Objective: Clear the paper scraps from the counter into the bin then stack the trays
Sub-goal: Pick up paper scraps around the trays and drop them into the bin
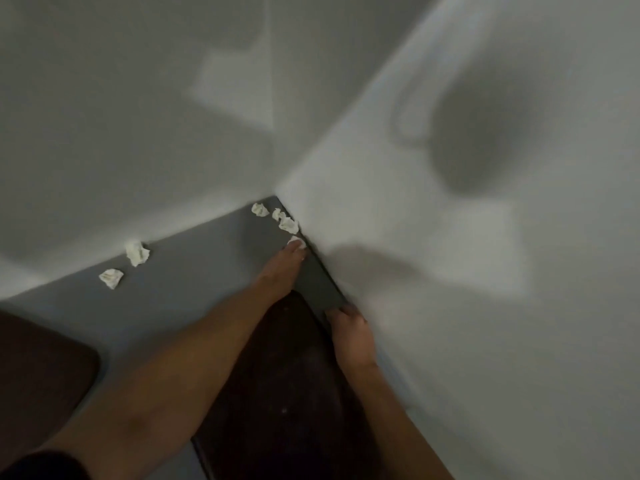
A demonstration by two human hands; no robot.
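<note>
Several crumpled white paper scraps lie on the grey counter (194, 271). Three sit in the far corner (259, 209), (277, 214), (289, 224). Two more lie at the left by the wall (138, 252), (111, 278). My left hand (280, 268) reaches across to the corner, its fingertips pinched on another scrap (297, 241). A dark brown tray (277, 393) lies under my arms. My right hand (353, 337) rests along this tray's right rim beside the wall; blur hides its grip. A second dark tray (41, 368) sits at the lower left.
White walls (450, 271) meet at the corner and close the counter in at the back and right. Shadows of my head and arms fall on the right wall. No bin is in view.
</note>
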